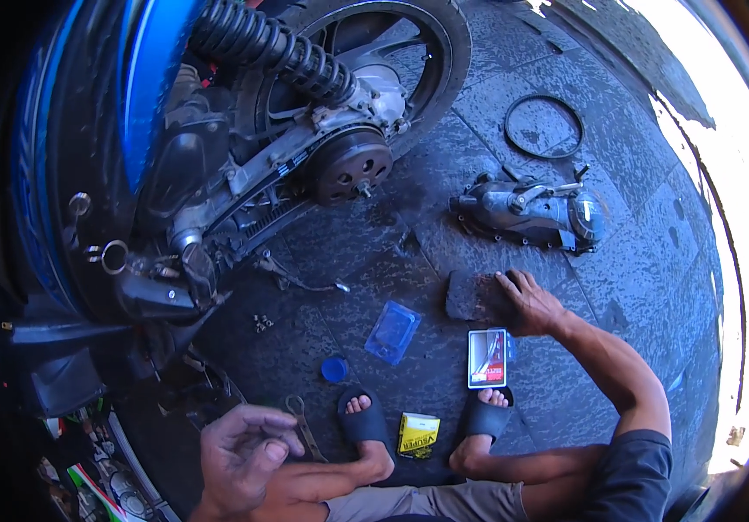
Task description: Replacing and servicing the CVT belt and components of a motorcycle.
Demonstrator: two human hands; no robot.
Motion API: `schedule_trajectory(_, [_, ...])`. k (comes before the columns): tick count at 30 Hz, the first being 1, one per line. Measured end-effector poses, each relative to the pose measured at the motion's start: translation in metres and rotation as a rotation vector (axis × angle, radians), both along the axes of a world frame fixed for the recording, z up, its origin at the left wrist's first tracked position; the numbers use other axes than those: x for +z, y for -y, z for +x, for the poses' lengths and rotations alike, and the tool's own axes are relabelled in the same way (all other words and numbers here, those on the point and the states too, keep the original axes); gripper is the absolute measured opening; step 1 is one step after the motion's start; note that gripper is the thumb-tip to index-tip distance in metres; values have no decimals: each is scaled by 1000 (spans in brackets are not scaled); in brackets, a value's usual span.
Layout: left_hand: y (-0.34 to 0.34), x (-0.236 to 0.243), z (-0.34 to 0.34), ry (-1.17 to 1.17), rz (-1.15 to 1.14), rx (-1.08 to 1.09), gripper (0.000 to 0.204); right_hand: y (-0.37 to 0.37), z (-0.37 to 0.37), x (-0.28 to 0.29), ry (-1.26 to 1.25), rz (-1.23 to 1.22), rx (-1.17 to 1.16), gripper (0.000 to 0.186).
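My right hand (533, 304) reaches out over the floor and grips the near end of a dark, worn rectangular pad (470, 296); I cannot tell what it is made of. Below that hand lies a shallow white tray with a red label (487, 358). My left hand (244, 452) is raised over my left knee, its fingers half bent and apart from the thumb, with nothing visible in it. Just beyond it a spanner (306, 428) rests on the floor. Between my feet is a yellow and white box (418, 435). A clear blue plastic case (392, 331) and a round blue cap (334, 370) lie ahead.
A blue scooter (152, 96) fills the left, its belt drive open around a round clutch drum (352, 165). Its rear wheel (453, 78) stands behind. A removed engine cover (531, 211) and a black drive belt (513, 130) lie on the floor. Small bolts (263, 324) sit nearer.
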State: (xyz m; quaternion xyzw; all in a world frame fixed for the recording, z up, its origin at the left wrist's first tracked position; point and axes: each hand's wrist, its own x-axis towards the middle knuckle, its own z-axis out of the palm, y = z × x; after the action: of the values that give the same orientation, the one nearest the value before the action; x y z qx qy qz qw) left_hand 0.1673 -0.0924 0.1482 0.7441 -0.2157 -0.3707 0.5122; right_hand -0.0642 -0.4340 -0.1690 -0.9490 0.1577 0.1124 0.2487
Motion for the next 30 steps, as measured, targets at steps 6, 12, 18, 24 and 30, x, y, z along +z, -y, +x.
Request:
schedule_trajectory(6, [10, 16, 7, -53, 177, 132, 45, 32, 61, 49, 446, -4, -305, 124])
schedule_trajectory(12, [21, 13, 15, -113, 200, 145, 50, 172, 176, 40, 230, -340, -914, 116])
schedule_trajectory(18, [13, 20, 24, -82, 303, 255, 54, 179, 277, -29, 115, -303, -932, 115])
schedule_trajectory(24, [19, 21, 27, -102, 329, 350, 57, 134, 324, -64, 286, -298, -687, 121])
schedule_trajectory(30, [1, 24, 18, -192, 127, 331, 54, 130, 295, -52, 291, -146, -599, 128])
